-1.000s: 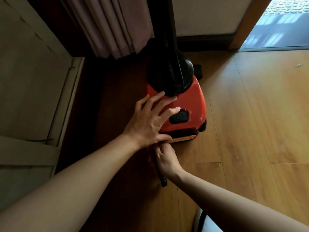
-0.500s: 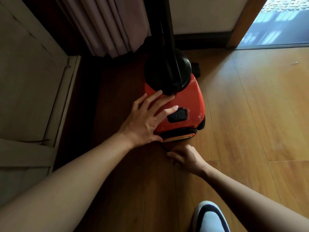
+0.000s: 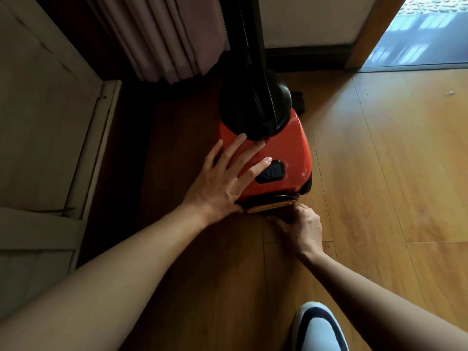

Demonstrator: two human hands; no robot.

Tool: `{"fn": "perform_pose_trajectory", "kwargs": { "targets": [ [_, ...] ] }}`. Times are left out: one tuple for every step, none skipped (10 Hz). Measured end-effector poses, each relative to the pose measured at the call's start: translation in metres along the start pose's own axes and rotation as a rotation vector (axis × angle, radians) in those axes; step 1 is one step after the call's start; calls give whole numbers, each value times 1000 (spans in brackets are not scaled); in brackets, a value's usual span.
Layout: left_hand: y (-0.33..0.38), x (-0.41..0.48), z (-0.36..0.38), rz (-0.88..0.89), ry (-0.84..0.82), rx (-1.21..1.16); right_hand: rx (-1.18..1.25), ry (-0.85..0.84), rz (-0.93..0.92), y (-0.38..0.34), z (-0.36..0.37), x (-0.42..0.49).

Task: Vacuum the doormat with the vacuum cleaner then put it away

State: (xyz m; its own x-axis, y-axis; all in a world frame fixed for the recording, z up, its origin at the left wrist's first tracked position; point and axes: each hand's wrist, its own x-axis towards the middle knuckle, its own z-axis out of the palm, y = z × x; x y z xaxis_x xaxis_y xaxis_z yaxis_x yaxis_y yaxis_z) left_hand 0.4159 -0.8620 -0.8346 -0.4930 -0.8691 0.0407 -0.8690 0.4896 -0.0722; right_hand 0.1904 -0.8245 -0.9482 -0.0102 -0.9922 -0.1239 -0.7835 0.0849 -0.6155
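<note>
A wood-plank floor [image 3: 379, 173] fills the view, warm and bright on the right and shadowed on the left. A pale panelled surface [image 3: 38, 122] stands at the left. At the far side hangs a pleated mauve curtain [image 3: 162, 36], beside a pale wall with a dark skirting board [image 3: 304, 57]. A doorway [image 3: 420, 34] at the far right shows bright ground outside.

The red vacuum cleaner [image 3: 286, 148] sits on the floor in the middle, just near of the curtain, with its black tube [image 3: 249, 46] rising from a black dome. Its black button [image 3: 271, 172] bears a moulded mark too small to read.

The left hand [image 3: 222, 183] rests flat on the red body with fingers spread, its grip round nothing. The right hand [image 3: 304, 226] is at the cleaner's near edge with fingers curled; whether its grip has hold of anything cannot be told. A white shoe [image 3: 319, 328] with a dark band shows at the near edge.
</note>
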Motion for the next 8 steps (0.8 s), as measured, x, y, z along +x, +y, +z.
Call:
{"fn": "perform_pose_trajectory", "kwargs": {
  "targets": [
    [1, 0, 1, -7, 29, -7, -52, 49, 19, 7, -11, 7],
    [0, 1, 0, 0, 10, -15, -79, 78, 66, 7, -17, 15],
    [-3, -1, -6, 24, -45, -15, -38, 81, 130, 9, -21, 15],
    [-9, -3, -13, 60, -85, -17, 21, 57, 135, 13, -28, 9],
    [-14, -5, -19, 80, -97, -50, 31, 39, 105, 21, -35, 3],
    [-13, -9, -22, 88, -101, -74, 6, 27, 67, 25, -46, 1],
    [-9, -15, -31, 79, -60, -115, -90, -18, 10, 26, -58, 3],
    [-2, -20, -54, 30, -55, -149, -238, -42, -73, 12, -93, 6]
  ]
}}
